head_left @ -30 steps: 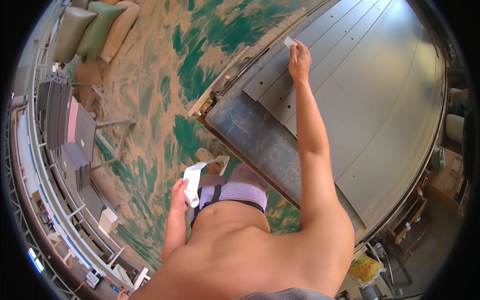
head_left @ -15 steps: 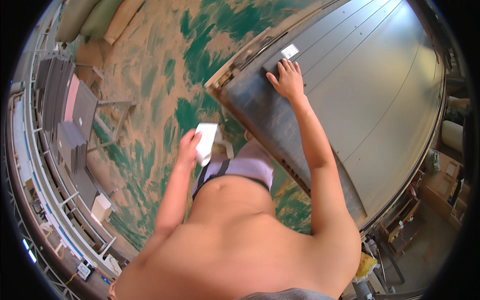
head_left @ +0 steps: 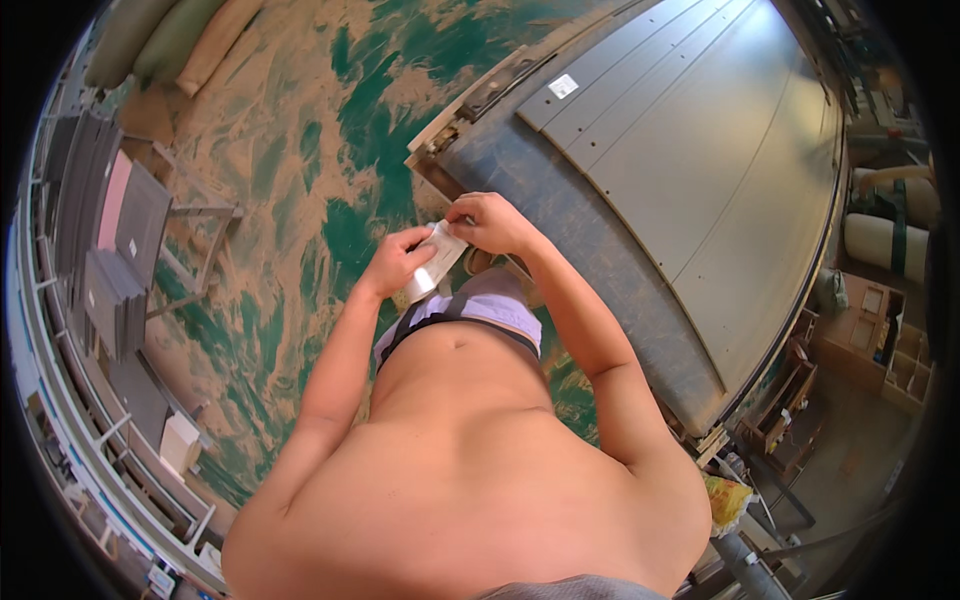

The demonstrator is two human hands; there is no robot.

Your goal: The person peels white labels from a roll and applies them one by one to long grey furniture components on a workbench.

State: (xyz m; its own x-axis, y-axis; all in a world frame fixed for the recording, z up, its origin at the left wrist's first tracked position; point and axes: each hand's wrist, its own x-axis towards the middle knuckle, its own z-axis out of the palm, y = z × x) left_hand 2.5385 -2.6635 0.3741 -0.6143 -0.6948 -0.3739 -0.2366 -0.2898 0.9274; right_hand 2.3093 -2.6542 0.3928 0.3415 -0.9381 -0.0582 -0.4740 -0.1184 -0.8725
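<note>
The white strip (head_left: 436,268) pinched between the left hand (head_left: 398,262) and right hand (head_left: 490,220) looks like thin matt paper, slightly curled. The large panel (head_left: 700,170) on the right is smooth grey sheet metal, dull sheen, with straight seams; a small white paper label (head_left: 563,86) is stuck on it. The floor (head_left: 290,170) is worn green paint, rough, dusted with tan sawdust. Far-left sacks (head_left: 170,40) appear coarse cloth.

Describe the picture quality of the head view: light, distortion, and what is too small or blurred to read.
Head view: bright, even daylight with soft sheen on the grey panels; strong fisheye bends the panel edges and leaves a black rim; both hands, left hand and right hand, are fairly sharp on the white sheet; the small white label on the panels is too small to read.
</note>
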